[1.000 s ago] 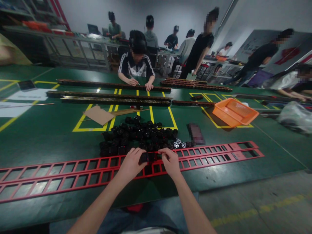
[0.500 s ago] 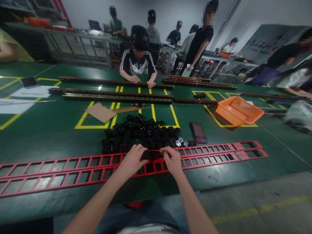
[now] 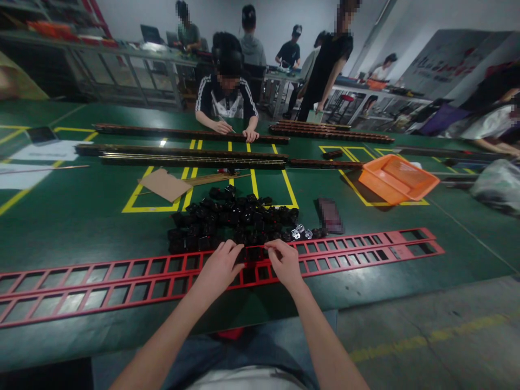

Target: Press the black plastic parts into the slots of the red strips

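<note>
The head-worn camera looks forward and down from above the lap (image 3: 255,355). The left hand (image 3: 219,266) and right hand (image 3: 285,264) are near it, at frame centre. The table (image 3: 101,225) spans mid-frame; the wall (image 3: 280,15) lies far off at top, the floor (image 3: 467,360) at lower right.

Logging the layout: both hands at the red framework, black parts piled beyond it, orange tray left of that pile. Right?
Wrong side: the head view shows the orange tray right of the black parts. The rest holds: left hand and right hand at the red framework, parts piled beyond it.
</note>
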A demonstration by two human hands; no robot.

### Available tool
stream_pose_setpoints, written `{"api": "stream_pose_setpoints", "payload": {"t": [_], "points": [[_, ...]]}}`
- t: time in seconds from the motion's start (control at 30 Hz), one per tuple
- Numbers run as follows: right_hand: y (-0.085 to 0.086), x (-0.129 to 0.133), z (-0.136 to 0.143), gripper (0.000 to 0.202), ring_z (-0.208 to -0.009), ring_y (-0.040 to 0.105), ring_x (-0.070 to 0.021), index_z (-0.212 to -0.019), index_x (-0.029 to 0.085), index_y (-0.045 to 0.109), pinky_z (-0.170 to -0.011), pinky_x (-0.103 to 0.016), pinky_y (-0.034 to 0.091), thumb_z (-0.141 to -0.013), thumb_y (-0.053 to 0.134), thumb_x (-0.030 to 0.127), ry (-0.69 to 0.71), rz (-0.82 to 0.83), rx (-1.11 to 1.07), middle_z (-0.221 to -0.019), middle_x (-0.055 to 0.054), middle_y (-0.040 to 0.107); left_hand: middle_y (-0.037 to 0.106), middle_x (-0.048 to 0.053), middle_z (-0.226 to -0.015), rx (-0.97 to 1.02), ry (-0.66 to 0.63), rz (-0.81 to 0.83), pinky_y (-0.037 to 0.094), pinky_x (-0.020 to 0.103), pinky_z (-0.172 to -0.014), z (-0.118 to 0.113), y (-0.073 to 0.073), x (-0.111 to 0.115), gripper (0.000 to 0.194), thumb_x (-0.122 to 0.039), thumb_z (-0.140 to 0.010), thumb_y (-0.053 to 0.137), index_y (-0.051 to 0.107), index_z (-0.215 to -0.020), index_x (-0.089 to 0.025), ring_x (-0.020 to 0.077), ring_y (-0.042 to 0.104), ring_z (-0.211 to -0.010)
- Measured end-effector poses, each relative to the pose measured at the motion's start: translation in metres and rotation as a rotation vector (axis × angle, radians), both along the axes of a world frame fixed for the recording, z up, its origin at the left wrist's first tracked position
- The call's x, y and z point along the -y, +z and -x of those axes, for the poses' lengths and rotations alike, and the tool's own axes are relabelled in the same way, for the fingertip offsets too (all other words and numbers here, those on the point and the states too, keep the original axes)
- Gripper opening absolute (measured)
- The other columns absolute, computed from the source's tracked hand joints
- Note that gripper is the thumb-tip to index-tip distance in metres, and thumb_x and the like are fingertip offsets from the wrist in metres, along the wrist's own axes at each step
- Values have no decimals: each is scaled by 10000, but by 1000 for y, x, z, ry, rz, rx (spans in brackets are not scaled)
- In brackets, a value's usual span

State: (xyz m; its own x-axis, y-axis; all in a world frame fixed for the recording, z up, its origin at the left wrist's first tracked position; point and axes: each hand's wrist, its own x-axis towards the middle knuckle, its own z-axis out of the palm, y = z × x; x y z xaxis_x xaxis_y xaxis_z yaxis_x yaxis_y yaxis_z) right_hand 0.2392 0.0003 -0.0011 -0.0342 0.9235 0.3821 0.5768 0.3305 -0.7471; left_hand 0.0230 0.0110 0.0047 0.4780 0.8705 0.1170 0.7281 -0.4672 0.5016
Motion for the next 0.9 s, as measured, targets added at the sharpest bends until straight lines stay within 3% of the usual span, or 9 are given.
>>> {"api": "stream_pose_setpoints", "payload": {"t": [0.1, 0.27, 0.53, 0.73, 0.9], "points": [[7, 3, 9, 232, -943, 626, -212, -1088, 202, 654, -811, -339, 503, -899, 521, 194, 114, -27, 185, -1032, -84, 681, 521, 89, -1147, 47, 21, -7, 489, 440, -961, 1, -1, 2, 418, -163, -844, 595, 553, -1259, -201, 258, 527, -1063], [18, 1, 32, 493, -1147, 512, -266, -1311, 238, 545, -967, -452, 398, -837, 678, 259, 312, 34, 455, -1256, -98, 615, 509, 70, -1062, 130, 29, -5, 519, 417, -918, 4, -5, 1, 438, -42, -772, 533, 581, -1175, -206, 234, 538, -1004], [12, -7, 35, 441, -1138, 510, -247, -1278, 219, 568, -967, -428, 375, -854, 685, 234, 317, 70, 403, -1215, -88, 631, 531, 71, -1061, 228, 51, 22, 518, 421, -936, 10, -14, 4, 392, -133, -834, 540, 561, -1220, -198, 227, 569, -1001], [7, -8, 36, 333, -1113, 524, -253, -1226, 219, 614, -961, -441, 384, -894, 639, 238, 291, 38, 473, -1177, -91, 642, 565, 85, -1057, 254, 57, -35, 521, 404, -908, 20, -11, 12, 293, -241, -931, 482, 613, -1190, -205, 221, 576, -997], [8, -8, 39, 363, -1111, 523, -262, -1235, 234, 602, -967, -445, 377, -882, 667, 291, 291, 43, 493, -1191, -84, 640, 604, 113, -1138, 12, 281, -254, 446, 478, -934, 43, -2, 4, 310, -245, -921, 493, 618, -1203, -217, 293, 529, -1071]]}}
